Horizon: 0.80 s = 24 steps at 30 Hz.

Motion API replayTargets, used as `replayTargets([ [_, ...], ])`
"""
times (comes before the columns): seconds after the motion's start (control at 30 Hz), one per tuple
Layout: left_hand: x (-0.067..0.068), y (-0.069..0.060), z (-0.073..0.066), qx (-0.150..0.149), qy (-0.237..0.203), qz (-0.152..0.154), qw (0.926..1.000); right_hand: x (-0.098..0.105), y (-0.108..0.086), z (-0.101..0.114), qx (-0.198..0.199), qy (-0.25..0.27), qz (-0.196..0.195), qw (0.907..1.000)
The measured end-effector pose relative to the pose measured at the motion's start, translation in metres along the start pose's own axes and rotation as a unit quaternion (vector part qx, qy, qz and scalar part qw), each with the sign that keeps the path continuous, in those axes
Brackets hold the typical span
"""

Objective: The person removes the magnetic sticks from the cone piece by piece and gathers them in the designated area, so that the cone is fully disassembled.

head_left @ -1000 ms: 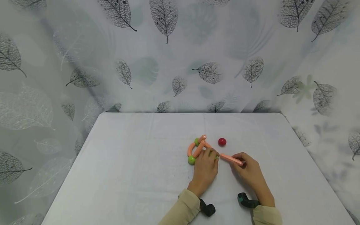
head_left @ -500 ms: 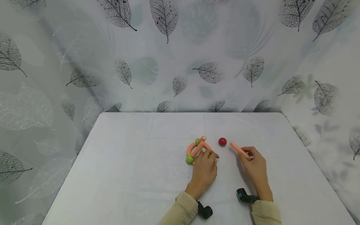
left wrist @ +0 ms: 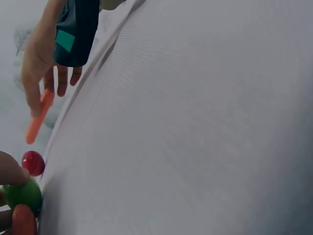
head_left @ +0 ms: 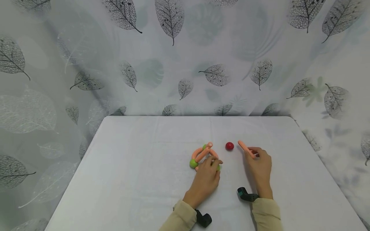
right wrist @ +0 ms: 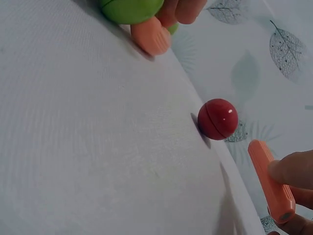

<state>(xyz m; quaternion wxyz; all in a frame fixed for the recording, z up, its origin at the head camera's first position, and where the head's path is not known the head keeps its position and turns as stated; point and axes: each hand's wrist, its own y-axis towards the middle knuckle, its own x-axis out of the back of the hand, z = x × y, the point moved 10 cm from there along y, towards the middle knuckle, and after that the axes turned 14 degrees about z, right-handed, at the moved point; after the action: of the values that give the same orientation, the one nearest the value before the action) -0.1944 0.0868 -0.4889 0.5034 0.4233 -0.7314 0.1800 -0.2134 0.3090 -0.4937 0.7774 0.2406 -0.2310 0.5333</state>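
My left hand holds a green ball, one corner of a small frame of orange rods and green balls. Curved rods form a ring on the table, and a straight rod slants up from another green ball. Part of the frame is hidden behind the left fingers. To the right, my right hand pinches a loose straight orange rod between thumb and fingers, raised above the table. Between the frame and this rod, a red ball rests apart on the tabletop.
The white table stretches widely around both hands, its far edge meeting a leaf-patterned curtain. A dark camera sits on the left wrist and another on the right wrist.
The right hand has pulled its rod away from the frame, to the right and upward, and tilted it steeper. The left hand and frame have slid slightly left and nearer.
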Motion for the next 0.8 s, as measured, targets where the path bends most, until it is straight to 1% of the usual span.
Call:
replayTargets([
  [0.1,0.003,-0.004,0.0,-0.015,0.001,0.006,0.9999,-0.004,0.002,-0.002,-0.007,-0.012,0.003,0.9999],
  [0.27,0.009,-0.011,0.002,-0.055,0.004,0.007,0.9985,-0.011,0.002,-0.004,-0.02,-0.038,0.01,0.999],
  [0.4,0.009,-0.014,0.005,-0.082,-0.001,0.015,0.9965,-0.012,0.002,-0.002,-0.011,-0.051,0.001,0.9986],
  [0.57,0.01,-0.016,0.012,-0.097,-0.01,0.021,0.995,-0.013,0.003,-0.003,-0.002,-0.056,-0.002,0.9985],
  [0.7,0.012,-0.018,0.016,-0.107,-0.014,0.01,0.9941,-0.013,0.003,-0.005,0.002,-0.062,-0.004,0.998],
  [0.8,0.014,-0.019,0.02,-0.105,-0.02,0.001,0.9942,-0.012,0.003,-0.006,0.003,-0.072,-0.009,0.9974],
])
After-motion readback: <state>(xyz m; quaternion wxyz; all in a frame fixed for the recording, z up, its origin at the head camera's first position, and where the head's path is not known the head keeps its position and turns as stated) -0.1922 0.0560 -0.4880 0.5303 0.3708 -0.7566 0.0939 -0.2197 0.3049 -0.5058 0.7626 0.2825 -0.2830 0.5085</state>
